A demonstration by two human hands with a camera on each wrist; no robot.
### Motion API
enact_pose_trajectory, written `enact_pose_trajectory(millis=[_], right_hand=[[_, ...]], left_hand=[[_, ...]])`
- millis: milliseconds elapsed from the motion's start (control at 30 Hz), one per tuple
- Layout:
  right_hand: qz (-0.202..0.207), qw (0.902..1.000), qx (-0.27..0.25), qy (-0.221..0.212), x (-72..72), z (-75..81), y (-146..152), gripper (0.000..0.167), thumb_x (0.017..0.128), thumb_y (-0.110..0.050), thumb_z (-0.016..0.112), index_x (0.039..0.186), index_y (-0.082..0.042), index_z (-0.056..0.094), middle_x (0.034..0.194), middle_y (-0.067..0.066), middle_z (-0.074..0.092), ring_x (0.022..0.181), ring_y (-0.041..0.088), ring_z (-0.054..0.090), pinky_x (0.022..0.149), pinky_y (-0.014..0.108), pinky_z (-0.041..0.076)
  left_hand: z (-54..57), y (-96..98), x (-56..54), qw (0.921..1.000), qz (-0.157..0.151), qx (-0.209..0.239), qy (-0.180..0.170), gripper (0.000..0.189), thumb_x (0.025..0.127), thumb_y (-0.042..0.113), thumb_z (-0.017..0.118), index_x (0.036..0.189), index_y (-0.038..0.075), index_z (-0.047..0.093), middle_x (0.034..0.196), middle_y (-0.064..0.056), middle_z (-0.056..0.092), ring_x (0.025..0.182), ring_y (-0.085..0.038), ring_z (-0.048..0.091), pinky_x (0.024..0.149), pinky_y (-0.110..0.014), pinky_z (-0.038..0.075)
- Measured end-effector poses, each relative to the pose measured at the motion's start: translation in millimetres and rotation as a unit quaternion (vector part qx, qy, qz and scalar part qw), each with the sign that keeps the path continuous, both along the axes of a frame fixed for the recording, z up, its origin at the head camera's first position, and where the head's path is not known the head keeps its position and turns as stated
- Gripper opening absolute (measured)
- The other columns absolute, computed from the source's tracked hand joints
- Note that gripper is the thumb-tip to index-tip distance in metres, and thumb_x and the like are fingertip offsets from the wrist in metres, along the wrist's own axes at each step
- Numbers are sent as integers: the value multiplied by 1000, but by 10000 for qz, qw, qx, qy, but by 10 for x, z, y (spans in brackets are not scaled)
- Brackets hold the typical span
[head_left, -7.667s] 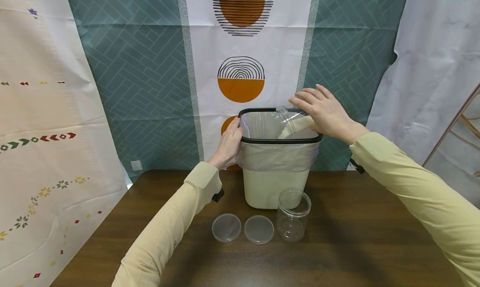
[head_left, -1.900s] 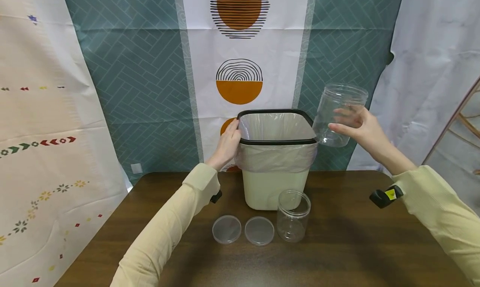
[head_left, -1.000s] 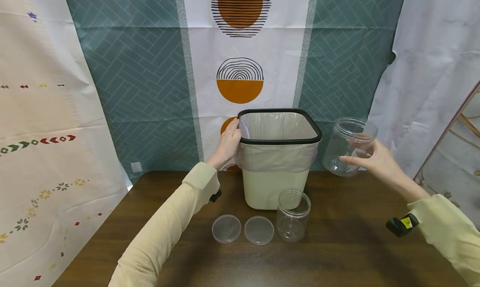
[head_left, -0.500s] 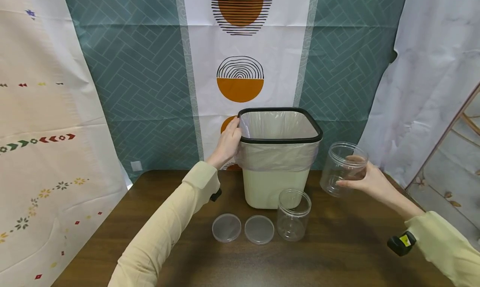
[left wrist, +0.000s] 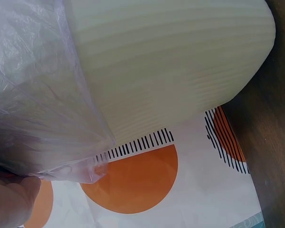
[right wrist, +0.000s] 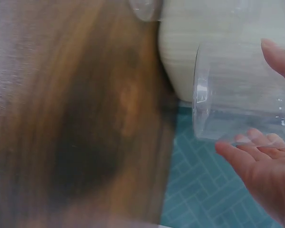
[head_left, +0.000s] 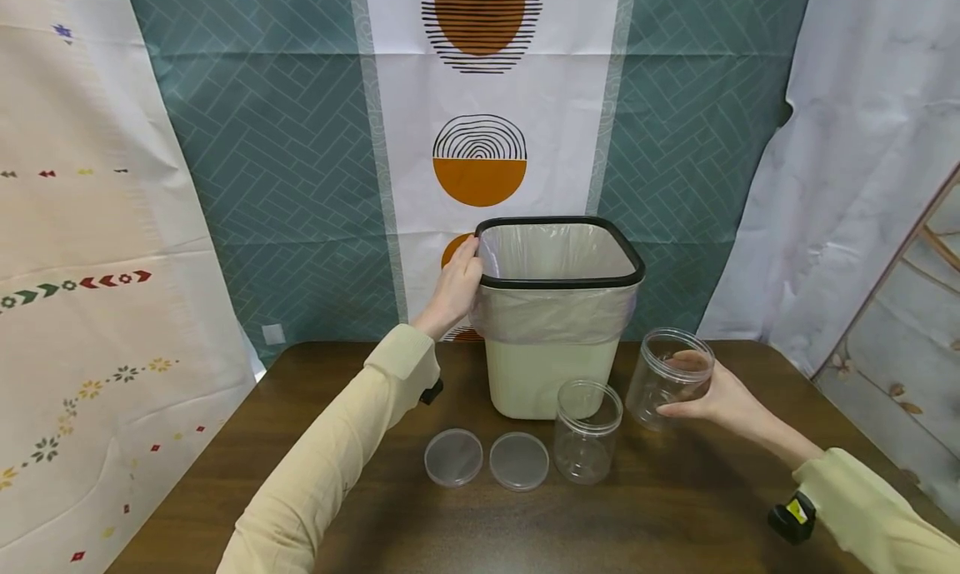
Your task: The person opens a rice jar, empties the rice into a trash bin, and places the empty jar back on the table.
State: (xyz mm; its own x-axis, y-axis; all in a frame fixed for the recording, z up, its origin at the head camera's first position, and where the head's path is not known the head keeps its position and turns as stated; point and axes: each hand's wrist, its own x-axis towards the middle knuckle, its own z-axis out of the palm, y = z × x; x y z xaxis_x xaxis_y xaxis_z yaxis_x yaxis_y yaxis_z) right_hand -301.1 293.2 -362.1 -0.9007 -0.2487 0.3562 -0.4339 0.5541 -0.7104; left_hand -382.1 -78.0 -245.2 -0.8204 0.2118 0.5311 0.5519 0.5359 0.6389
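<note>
My right hand (head_left: 708,395) grips a see-through plastic jar (head_left: 670,374), thumb in front and fingers behind it. The jar is lidless, mouth up and slightly tilted, low over the table right of the trash can; the right wrist view shows its clear wall (right wrist: 242,90). My left hand (head_left: 453,287) rests against the left side of the pale green trash can (head_left: 555,374), fingertips at its black rim. A plastic liner (left wrist: 33,80) is folded over the can. A second clear jar (head_left: 585,441) stands lidless in front of it. Two clear round lids lie left of that jar, a left lid (head_left: 453,457) and a right lid (head_left: 519,461).
Everything stands on a dark brown wooden table (head_left: 540,532). Its back edge meets a hanging teal and white cloth (head_left: 300,182). A pale patterned curtain (head_left: 90,349) hangs at the left and a white cloth (head_left: 847,182) at the right.
White contents were tipping from a jar into the trash can earlier. My right hand has since brought the now see-through jar upright, right and down toward the table. My left hand stays put.
</note>
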Motion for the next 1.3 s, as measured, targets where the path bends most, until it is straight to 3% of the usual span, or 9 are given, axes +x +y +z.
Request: enact_pose_trajectory(millis=[400,833,1033,1300], right_hand=[[499,9980,-299,-240,57,-312,-23,77,64,-9,82,121,9,34,120,29,45,71,20,62,59,30,49],[722,9970,-249,-93,116,-484,-5,76,63,-8,83,119,10,35,116,31,46,69,17,60,61,28,48],[685,9975,-158,-58,142,-519,-2,76,63,-9,83,120,9,35,116,28,47,78,20,59,65,28,47],[749,9968,-265,49,138,-564,-5,76,62,-7,83,119,10,35,116,29,46,93,15,54,65,29,48]], left_hand=[[-20,-4,-2,10000,-20,-3,4,52,93,20,23,138,-5,28,144,-16,22,131,-23,17,103,-29,12],[-10,4,5,10000,14,-3,-60,51,94,20,22,138,-4,28,145,-14,21,131,-21,17,103,-29,12],[-10,5,16,10000,22,23,-60,51,93,20,23,138,-5,28,145,-13,21,131,-21,16,103,-29,12],[-7,0,-3,10000,17,15,-22,52,93,20,23,138,-5,28,145,-15,21,131,-21,16,103,-28,12]])
